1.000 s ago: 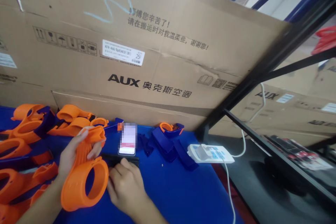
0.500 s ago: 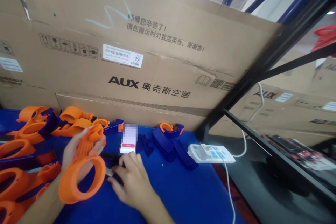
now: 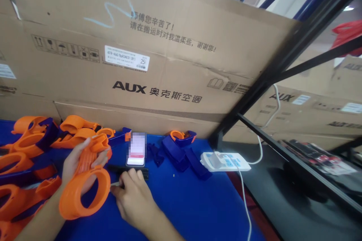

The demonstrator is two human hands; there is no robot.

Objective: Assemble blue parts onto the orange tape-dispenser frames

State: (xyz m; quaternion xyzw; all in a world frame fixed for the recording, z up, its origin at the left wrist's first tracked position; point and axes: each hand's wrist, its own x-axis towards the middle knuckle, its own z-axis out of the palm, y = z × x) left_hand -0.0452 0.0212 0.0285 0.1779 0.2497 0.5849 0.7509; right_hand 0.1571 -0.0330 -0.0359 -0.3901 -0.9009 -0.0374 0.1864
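Note:
My left hand (image 3: 74, 162) grips an orange plastic piece (image 3: 85, 182) with a large ring at its lower end and a ribbed handle, held above the blue table (image 3: 183, 203). My right hand (image 3: 132, 199) rests on the table beside the ring, fingers curled over a small pale thin item (image 3: 115, 183) at the near end of a black strip (image 3: 128, 170). Whether it is pinched I cannot tell for sure. A phone (image 3: 136, 150) stands just beyond the right hand.
Several orange ring pieces with dark blue parts (image 3: 31, 147) are heaped at the left. Dark blue parts (image 3: 181, 154) lie right of the phone. A white power strip (image 3: 224, 161) sits at the table's right edge. A large cardboard box (image 3: 158, 56) walls the back; black shelf bars (image 3: 283, 60) stand at right.
My right hand has drawn slightly back toward me by the black strip. The orange piece in my left hand has shifted a little to the left and down.

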